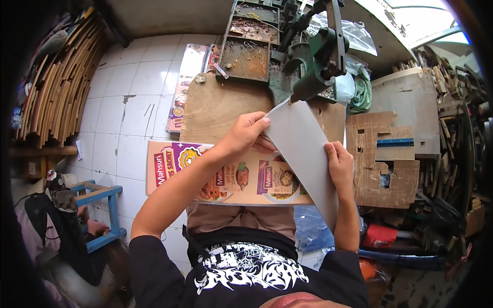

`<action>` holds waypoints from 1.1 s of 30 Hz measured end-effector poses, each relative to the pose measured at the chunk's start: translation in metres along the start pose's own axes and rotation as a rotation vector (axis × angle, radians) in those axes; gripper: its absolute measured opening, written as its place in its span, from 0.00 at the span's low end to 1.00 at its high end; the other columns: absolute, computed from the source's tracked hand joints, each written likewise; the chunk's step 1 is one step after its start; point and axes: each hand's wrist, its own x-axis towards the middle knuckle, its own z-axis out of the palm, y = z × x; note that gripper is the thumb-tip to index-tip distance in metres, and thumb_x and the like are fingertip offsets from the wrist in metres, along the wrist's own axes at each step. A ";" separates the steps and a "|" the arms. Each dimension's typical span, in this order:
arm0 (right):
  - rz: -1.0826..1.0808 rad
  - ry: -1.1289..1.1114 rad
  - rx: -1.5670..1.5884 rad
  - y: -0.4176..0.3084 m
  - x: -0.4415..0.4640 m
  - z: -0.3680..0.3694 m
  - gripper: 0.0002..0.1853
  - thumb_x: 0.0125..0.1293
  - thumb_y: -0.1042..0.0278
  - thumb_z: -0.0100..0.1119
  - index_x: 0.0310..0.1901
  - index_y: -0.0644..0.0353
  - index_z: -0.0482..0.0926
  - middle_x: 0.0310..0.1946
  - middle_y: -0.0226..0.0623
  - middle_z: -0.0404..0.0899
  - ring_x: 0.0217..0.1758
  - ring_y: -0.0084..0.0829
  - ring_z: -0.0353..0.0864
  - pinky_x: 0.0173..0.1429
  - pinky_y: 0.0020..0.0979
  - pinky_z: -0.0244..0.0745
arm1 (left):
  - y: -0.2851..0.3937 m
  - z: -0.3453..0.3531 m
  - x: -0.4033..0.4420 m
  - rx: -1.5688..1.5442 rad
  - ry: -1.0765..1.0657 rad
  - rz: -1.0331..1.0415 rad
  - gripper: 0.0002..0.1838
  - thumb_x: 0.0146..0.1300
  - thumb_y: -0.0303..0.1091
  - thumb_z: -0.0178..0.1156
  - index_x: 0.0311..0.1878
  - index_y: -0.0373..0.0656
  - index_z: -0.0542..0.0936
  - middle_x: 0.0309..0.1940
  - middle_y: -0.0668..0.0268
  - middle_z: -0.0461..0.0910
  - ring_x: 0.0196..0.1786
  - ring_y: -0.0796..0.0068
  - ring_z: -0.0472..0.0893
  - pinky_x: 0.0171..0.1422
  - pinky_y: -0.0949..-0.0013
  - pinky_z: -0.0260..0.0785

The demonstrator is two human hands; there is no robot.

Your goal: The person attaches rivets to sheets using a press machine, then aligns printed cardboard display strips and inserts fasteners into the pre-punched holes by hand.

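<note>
A long, plain pale-grey board (303,146) slants across in front of me, its far corner under the nose of a green press machine (310,77). My left hand (251,132) is closed on the board's left edge near that corner, thumb on top. On the opposite edge, my right hand (340,164) grips the board with the thumb above and the other fingers mostly hidden. Beneath it lies a printed Mahsuri board (241,177) with food pictures, partly covered by my left forearm and the grey board.
A wooden worktop (221,110) carries the machine and a green compartment tray (249,56) of small bits. More printed boards (179,97) stand behind its left side. Cut cardboard (364,185) lies right. A blue stool frame (105,195) and stacked brown sheets (61,87) are left.
</note>
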 end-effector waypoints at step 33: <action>0.018 -0.022 -0.020 0.004 0.001 -0.008 0.17 0.72 0.54 0.57 0.37 0.62 0.82 0.22 0.50 0.80 0.24 0.44 0.81 0.31 0.39 0.71 | 0.001 0.004 0.001 0.002 0.015 -0.015 0.17 0.78 0.41 0.46 0.54 0.36 0.73 0.44 0.55 0.84 0.40 0.68 0.88 0.47 0.67 0.84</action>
